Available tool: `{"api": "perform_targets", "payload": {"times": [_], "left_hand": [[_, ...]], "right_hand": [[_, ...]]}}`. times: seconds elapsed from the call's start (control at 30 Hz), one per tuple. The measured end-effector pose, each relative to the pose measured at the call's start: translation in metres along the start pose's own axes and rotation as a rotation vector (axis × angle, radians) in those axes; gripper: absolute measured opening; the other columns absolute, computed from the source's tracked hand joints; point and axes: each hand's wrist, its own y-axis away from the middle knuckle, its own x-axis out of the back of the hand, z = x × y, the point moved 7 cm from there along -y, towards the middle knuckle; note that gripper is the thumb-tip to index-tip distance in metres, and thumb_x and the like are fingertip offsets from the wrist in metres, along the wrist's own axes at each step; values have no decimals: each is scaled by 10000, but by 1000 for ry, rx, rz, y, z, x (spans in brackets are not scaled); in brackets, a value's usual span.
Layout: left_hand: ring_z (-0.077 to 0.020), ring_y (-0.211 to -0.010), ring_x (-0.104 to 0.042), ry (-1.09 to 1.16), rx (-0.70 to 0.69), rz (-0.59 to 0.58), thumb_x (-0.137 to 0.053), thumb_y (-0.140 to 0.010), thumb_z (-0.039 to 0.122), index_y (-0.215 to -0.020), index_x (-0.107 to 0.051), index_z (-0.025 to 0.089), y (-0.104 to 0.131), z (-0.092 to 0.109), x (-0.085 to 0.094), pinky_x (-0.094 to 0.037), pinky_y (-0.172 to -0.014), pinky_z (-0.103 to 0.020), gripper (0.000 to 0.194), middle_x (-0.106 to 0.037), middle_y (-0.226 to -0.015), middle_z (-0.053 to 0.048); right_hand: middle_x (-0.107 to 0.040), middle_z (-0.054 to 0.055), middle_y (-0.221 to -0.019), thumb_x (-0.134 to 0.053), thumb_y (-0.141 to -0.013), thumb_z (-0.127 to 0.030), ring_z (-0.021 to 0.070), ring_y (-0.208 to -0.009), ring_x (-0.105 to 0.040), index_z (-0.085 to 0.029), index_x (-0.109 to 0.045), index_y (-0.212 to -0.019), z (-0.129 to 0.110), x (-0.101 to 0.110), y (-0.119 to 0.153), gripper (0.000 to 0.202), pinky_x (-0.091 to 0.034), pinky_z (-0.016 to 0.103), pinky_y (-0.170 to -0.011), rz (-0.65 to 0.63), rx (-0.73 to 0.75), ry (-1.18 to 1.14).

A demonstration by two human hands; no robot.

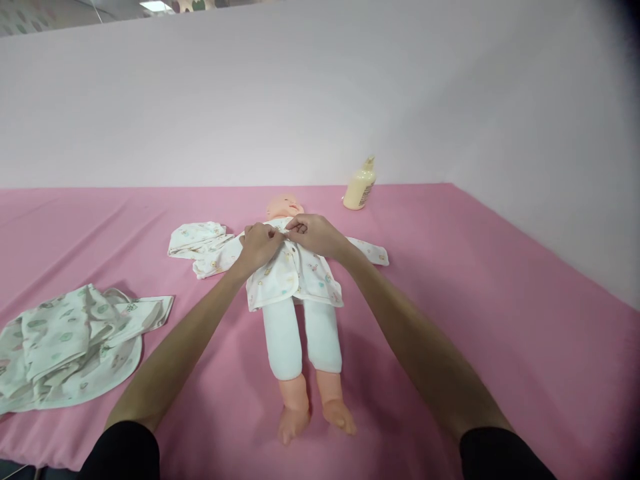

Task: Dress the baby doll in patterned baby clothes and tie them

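Jacket (273, 279) with a small print lies on the doll (284, 340), over the middle of the pink sheet (460, 287). From the left, a rumpled heap of printed cloth (65, 340) comes first, then a smaller folded cloth (196, 239) beside the jacket's sleeve. The left hand (261, 244) pinches the jacket's upper front; the right hand (319, 233), fingertips close by, pinches it too. Right of the doll's head, a cream pump bottle (359, 190) stands near the white wall (240, 100).

black sleeves (123, 453) ending near the elbows, bare forearms (185, 353), bare hands (260, 245), slender fingers
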Motion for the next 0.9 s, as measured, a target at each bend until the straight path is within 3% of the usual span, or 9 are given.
{"api": "perform_targets", "payload": {"times": [0.1,0.3,0.4,0.5,0.57,0.67,0.9], "left_hand": [[-276,-1002,-504,-62,24,54,-505,-824,320,-603,-522,186,2,2,5,-396,-832,-392,260,-602,-721,-60],[-313,-1070,-506,-170,28,34,-478,-859,358,-709,-583,190,3,3,9,-362,-891,-444,249,-666,-860,-78],[-283,-944,-562,-228,-38,-61,-462,-881,388,-746,-559,194,10,11,17,-397,-791,-388,255,-654,-855,-80],[-230,-784,-581,-256,-140,-228,-464,-872,360,-803,-554,207,25,24,24,-395,-658,-333,190,-648,-862,-64],[-219,-784,-591,-255,-197,-328,-483,-850,327,-888,-577,221,35,31,27,-396,-631,-318,146,-657,-919,-52],[-214,-775,-591,-263,-245,-418,-506,-835,336,-886,-580,227,45,37,27,-391,-608,-309,141,-660,-905,-40],[-196,-663,-561,-236,-233,-428,-553,-778,305,-816,-579,225,45,35,15,-344,-538,-312,92,-647,-801,-30]], "right_hand": [[-657,29,-802,-565,-856,-271,153,-714,-562,-172,-692,-832,-6,-2,2,163,-398,273,-647,2,53,83],[-664,57,-850,-545,-889,-252,181,-807,-577,-178,-680,-795,-14,-6,4,180,-390,279,-706,-53,118,231],[-682,75,-952,-519,-912,-268,194,-876,-590,-177,-680,-869,-18,-1,7,190,-400,288,-743,-47,120,234],[-679,82,-1041,-511,-907,-272,191,-889,-592,-175,-656,-915,-28,13,15,175,-412,297,-745,68,70,184],[-682,56,-937,-523,-886,-273,176,-812,-587,-185,-629,-838,-38,19,25,146,-408,288,-689,108,39,144],[-642,10,-729,-551,-844,-274,148,-648,-542,-200,-587,-701,-48,14,39,165,-376,279,-596,40,-6,122],[-620,4,-634,-623,-776,-248,143,-625,-550,-207,-536,-565,-34,5,42,232,-374,260,-561,29,-105,219]]}}
